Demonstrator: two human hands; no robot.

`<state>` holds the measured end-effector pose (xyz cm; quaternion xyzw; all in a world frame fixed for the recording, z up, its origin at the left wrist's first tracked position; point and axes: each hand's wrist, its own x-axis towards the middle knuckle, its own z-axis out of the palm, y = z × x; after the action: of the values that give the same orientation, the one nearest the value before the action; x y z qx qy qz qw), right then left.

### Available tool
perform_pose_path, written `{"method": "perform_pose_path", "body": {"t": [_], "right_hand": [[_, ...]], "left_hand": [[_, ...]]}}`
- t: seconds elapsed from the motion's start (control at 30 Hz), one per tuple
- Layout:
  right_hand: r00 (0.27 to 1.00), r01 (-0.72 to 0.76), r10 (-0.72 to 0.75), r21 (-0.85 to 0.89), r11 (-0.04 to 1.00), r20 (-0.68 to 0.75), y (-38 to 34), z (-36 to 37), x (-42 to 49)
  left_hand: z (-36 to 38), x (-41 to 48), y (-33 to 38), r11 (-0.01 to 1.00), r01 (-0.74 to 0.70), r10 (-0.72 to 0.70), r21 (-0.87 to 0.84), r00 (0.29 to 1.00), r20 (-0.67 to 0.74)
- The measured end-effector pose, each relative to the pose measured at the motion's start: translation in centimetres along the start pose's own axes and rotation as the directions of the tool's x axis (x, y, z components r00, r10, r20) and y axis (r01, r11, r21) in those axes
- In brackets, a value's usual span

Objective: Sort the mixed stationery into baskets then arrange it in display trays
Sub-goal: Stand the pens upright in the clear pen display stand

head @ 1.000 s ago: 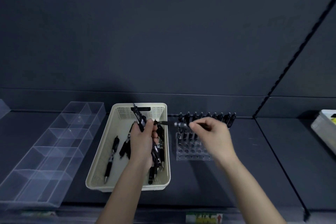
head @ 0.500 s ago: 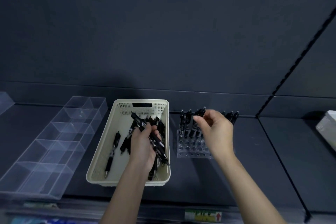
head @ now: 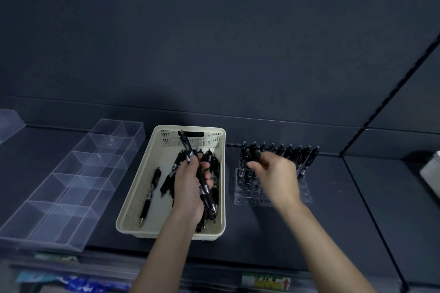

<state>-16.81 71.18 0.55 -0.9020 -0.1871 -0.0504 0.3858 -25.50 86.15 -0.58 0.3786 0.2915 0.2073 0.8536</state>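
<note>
Cream plastic basket [head: 142, 194], perforated; clear glossy acrylic tray [head: 59, 188]; matt shelf [head: 357, 221].

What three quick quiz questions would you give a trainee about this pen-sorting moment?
1. Multiple choice: what does the left hand grip?
A) a bundle of black pens
B) a pair of scissors
C) an eraser
2. True or false: the right hand is over the clear divided tray.
3. Fill in: a single black pen lies apart from the rest, on the left side of the cream ____.

Key
1. A.
2. False: it is at the clear pen rack, pinching an upright pen. The clear divided tray sits left of the basket.
3. basket.
</note>
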Motion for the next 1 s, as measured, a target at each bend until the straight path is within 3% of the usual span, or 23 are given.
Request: {"method": "perform_pose_path", "body": {"t": [0.2,0.3,0.43,0.6,0.7,0.83,0.9,1.0], "right_hand": [[0.998,-0.002,0.009,-0.102,0.995,0.066,-0.4,-0.2,0.2],[0.996,-0.034,0.043,-0.11,0.993,0.081,-0.5,-1.1,-0.3],[0.991,-0.122,0.106,0.215,0.969,0.081,-1.8,-2.2,-0.8],[0.977,-0.188,0.084,0.606,0.773,0.196,-4.7,-2.7,-1.4],[0.982,-0.185,0.098,0.716,0.673,0.162,-4.9,-3.1,-1.4],[0.977,-0.198,0.186,0.783,0.59,0.106,-4.2,-3.8,-1.6],[0.974,-0.161,0.227,0.764,0.624,0.019,-3.5,-4.1,-1.6],[0.967,-0.108,0.215,0.549,0.829,-0.135,-2.2,-4.7,-1.0]], "left_hand": [[0.4,0.0,-0.1,0.997,-0.082,0.081,0.01,0.994,0.067],[0.2,-0.1,-0.5,0.971,-0.181,0.16,0.157,0.977,0.141],[0.4,-0.5,-0.7,0.884,-0.308,0.235,0.351,0.943,0.236],[1.2,-1.6,-0.5,0.775,-0.477,0.278,0.415,0.847,0.454],[1.6,-1.9,-0.4,0.703,-0.547,0.219,0.455,0.775,0.593],[2.3,-2.0,-0.5,0.626,-0.57,0.199,0.532,0.776,0.598],[2.3,-1.8,-0.6,0.574,-0.562,0.263,0.595,0.815,0.516],[1.9,-1.4,-0.7,0.557,-0.534,0.314,0.636,0.844,0.434]]}}
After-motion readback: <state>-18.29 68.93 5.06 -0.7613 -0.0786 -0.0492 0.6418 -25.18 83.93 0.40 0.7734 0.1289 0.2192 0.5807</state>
